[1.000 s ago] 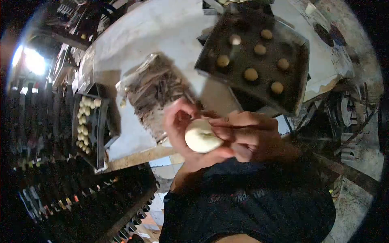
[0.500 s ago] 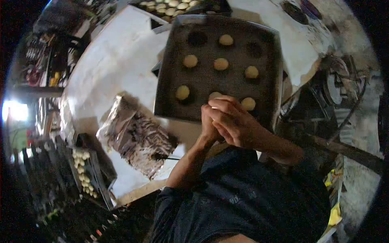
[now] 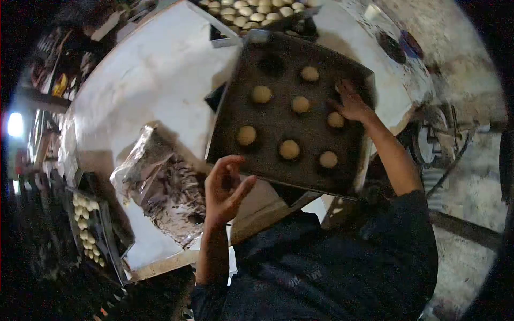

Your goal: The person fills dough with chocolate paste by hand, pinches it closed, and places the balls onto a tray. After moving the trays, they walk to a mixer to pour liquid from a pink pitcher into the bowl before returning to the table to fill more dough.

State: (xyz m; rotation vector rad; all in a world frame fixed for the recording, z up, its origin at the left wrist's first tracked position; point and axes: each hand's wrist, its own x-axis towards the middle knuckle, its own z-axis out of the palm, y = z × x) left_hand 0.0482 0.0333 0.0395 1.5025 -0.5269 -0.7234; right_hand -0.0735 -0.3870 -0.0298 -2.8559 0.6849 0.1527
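Note:
My right hand (image 3: pixel 353 104) reaches down over the right side of a dark square baking tray (image 3: pixel 278 176), fingers stretched toward its upper right part and thumb apart. The hand hides the surface under its palm. Right below the thumb sits a round dough ball (image 3: pixel 335 120). Several more pale dough balls stand spaced in rows on the tray, among them one (image 3: pixel 289 150) near the front edge. A dark round mark (image 3: pixel 271 64) shows at the upper left of the tray. My left hand (image 3: pixel 225 190) is raised just off the tray's front left corner, fingers curved and apart, holding nothing.
Left of the tray lies a crumpled clear plastic wrapping (image 3: pixel 166 187) with brown streaks. A second tray of dough balls (image 3: pixel 251 13) stands at the back. Further dough balls (image 3: pixel 85 230) are in a tray beyond the left edge of the white table (image 3: pixel 144 85).
My hands, clasped together over the front of the tray, have parted. The right went to the upper right of the tray, the left out to the left. The tray appears turned slightly in view.

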